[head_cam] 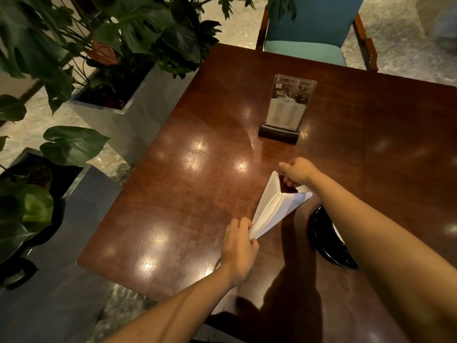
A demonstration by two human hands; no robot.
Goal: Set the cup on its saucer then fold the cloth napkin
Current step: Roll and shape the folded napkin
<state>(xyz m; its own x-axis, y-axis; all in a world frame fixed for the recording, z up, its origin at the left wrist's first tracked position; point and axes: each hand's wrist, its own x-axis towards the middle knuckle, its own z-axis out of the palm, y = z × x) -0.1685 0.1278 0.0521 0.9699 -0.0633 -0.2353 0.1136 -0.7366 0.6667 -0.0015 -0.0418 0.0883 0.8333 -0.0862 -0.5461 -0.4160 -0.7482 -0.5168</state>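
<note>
There are two hands, the left hand (238,246) and the right hand (298,172), and one white napkin (274,206). One worktop (197,194) bears one menu stand (286,107) and one black saucer (326,243), partly hidden. Around it are one blue chair (304,49) and two grey planters, the far planter (128,120) and the near planter (74,184).

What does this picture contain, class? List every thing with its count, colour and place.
cloth napkin: one, white, partly folded, held over the table
saucer: one, black, on the table, largely hidden under the right forearm
menu stand: one, clear holder on a dark base, upright mid-table
table: one, glossy dark brown wood
chair: one, teal with wooden frame, at the far side
planters: two, grey, left of the table, holding green leafy plants
left hand: pinches the napkin's near end
right hand: grips its far end
</note>
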